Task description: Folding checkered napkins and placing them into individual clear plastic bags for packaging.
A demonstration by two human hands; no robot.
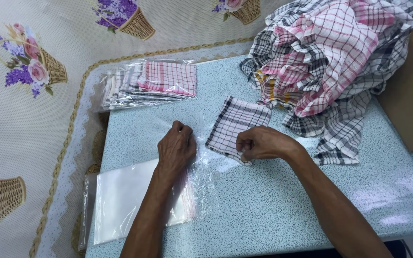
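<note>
Head view: right hand (260,142) pinches the folded checked cloth (237,125) at its near corner on the counter (273,200). Left hand (177,145), fingers pressed together, holds the clear bag (201,157) just left of the cloth, mouth facing it.

A folded cloth (237,125) is placed mid-board (273,210); a cloth heap (331,62) behind right, packed cloths (151,82) behind left, bags (125,200) at the near left.

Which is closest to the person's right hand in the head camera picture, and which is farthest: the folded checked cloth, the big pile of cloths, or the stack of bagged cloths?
From the right hand:
1. Folded checked cloth, touching its fingers.
2. Big pile of cloths, behind it, at the table's far right.
3. Stack of bagged cloths, far left, past the left hand.
</note>
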